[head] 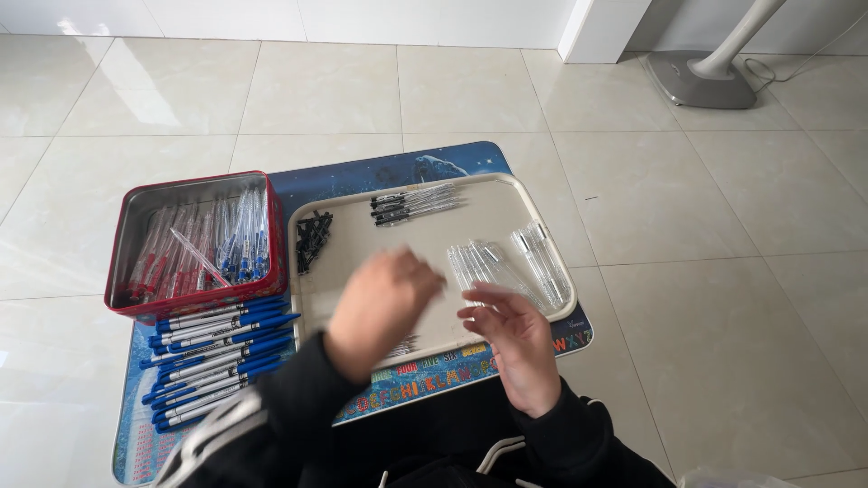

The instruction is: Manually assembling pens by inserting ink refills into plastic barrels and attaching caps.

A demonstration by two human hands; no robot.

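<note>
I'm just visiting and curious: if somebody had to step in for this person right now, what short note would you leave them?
Left hand: blurred above the beige plastic tray; I cannot tell whether it holds anything.
Right hand: fingers half curled at the tray's near edge, beside the clear pen barrels.
On the tray: small black parts, black-tipped refills.
Done: finished blue-and-white pens lie on the mat; more pens in the red metal tin.
Left: the loose parts on the tray remain unassembled.
</note>
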